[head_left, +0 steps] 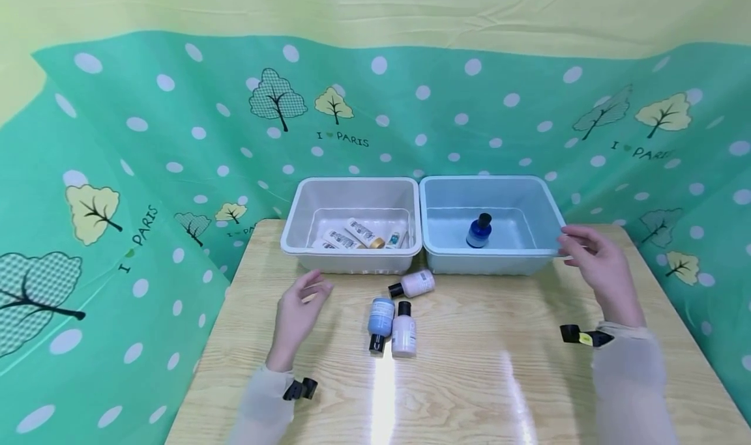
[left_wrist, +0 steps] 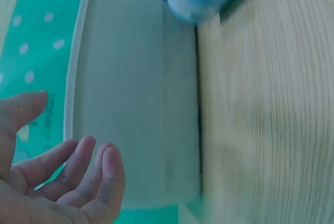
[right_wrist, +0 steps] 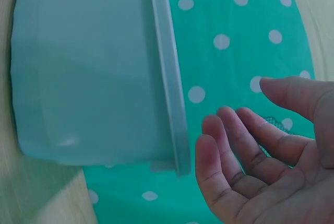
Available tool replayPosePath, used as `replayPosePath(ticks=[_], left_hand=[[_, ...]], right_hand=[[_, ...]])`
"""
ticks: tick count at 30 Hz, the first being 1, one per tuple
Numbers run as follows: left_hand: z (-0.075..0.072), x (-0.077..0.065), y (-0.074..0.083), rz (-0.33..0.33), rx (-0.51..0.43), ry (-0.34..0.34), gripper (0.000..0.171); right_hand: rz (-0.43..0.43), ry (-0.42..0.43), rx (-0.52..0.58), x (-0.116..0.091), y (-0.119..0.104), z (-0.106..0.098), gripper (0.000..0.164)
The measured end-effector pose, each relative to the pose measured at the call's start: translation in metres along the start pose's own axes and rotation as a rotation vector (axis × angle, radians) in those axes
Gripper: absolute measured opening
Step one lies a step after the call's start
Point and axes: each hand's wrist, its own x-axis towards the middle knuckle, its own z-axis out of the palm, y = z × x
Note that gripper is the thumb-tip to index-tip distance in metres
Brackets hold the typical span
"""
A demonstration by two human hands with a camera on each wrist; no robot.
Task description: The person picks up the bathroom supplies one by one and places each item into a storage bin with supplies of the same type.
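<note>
L hand [head_left: 298, 315] and R hand [head_left: 604, 272] — relaxed, empty — by near-left corner of grey bin [head_left: 358, 263] and right end of blue bin [head_left: 487, 264], resp.; 3 bottles [head_left: 381, 316] btwn.

Dotted green-and-yellow curtain [head_left: 352, 113] surrounds a glossy wooden table [head_left: 469, 380].

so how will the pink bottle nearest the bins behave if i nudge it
The pink bottle would probably roll, since its rounded body lies on its side. It may veer in a curve, as its black cap is narrower than the body. Its smooth-looking surface could make it slightly slippery to pinch.
</note>
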Motion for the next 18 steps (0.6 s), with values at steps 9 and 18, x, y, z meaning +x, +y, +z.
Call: replayPosePath(ticks=[9,18], left_hand=[[0.033,-0.012,0.0,0.064,0.057,-0.14,0.053],[0.057,-0.015,-0.008,0.068,0.141,-0.251,0.056]], right_hand=[[0.068,0.098,0.038,0.006,0.012,-0.002,0.052],[0.104,0.154,0.036,0.011,0.027,0.001,0.051]])
